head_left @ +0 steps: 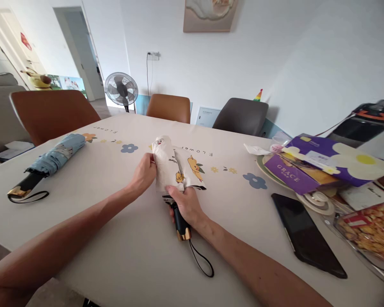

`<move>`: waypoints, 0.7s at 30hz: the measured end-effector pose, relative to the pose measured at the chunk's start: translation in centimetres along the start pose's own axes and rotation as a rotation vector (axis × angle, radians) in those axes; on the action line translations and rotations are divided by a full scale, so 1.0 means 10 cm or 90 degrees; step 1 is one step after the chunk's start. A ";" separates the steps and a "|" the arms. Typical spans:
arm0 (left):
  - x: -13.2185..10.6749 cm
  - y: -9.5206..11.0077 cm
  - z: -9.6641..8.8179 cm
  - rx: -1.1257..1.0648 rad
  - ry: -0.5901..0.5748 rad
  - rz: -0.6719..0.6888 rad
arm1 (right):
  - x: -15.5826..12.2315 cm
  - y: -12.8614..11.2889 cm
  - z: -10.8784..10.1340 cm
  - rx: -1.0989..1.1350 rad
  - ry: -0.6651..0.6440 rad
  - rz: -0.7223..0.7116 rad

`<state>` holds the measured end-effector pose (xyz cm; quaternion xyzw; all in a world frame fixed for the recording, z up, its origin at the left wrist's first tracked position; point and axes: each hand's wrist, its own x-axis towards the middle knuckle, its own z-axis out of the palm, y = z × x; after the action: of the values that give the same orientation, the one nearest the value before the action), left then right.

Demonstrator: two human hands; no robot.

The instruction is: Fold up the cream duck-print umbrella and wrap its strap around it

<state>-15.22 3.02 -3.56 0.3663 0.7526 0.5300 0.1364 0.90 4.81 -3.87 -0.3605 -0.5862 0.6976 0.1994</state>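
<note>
A cream folding umbrella (165, 167) with yellow duck prints lies collapsed in front of me, its canopy folds partly loose. Its black and gold handle (181, 224) points toward me, with a black wrist strap looped beside it. My right hand (187, 203) grips the umbrella where canopy meets handle, thumb on the fabric. At the canopy's left edge, my left hand (144, 172) pinches the cloth; its fingertips are partly hidden behind it. To the left lies a blue folded umbrella (59, 154), its black and gold handle toward me, touched by neither hand.
The table (124, 256) has a pale flower-print cover. On the right lie a black phone (307, 234), a purple box (286, 172), a flowered tissue pack (339, 160) and a snack container (371, 230). Chairs (168, 107) and a fan (121, 88) stand beyond the far edge.
</note>
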 end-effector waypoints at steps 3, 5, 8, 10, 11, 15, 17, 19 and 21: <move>0.05 0.05 -0.07 -0.170 -0.051 -0.114 | -0.01 -0.02 0.00 0.005 0.005 0.007; 0.05 0.06 -0.10 -0.269 -0.130 -0.173 | -0.01 -0.03 -0.01 0.016 0.005 0.006; 0.03 0.06 -0.11 -0.327 -0.193 -0.184 | 0.02 -0.02 -0.02 0.029 0.010 0.003; 0.01 0.05 -0.10 -0.322 -0.203 -0.170 | 0.03 -0.01 -0.03 0.034 0.019 0.003; 0.00 0.05 -0.09 -0.318 -0.203 -0.165 | 0.04 -0.01 -0.04 0.037 0.022 0.002; -0.05 0.05 -0.04 -0.296 -0.171 -0.172 | 0.04 0.01 -0.02 0.041 0.021 0.002; -0.07 0.03 0.00 -0.286 -0.153 -0.174 | 0.04 0.01 -0.01 0.040 0.028 0.008; -0.08 0.01 0.03 -0.277 -0.133 -0.159 | 0.04 0.02 -0.01 0.036 0.032 0.012; -0.08 -0.01 0.05 -0.255 -0.116 -0.129 | 0.05 0.02 -0.01 0.029 0.026 0.013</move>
<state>-14.35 2.80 -4.02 0.3010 0.6501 0.6169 0.3259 0.68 5.18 -4.24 -0.3759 -0.5623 0.7054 0.2120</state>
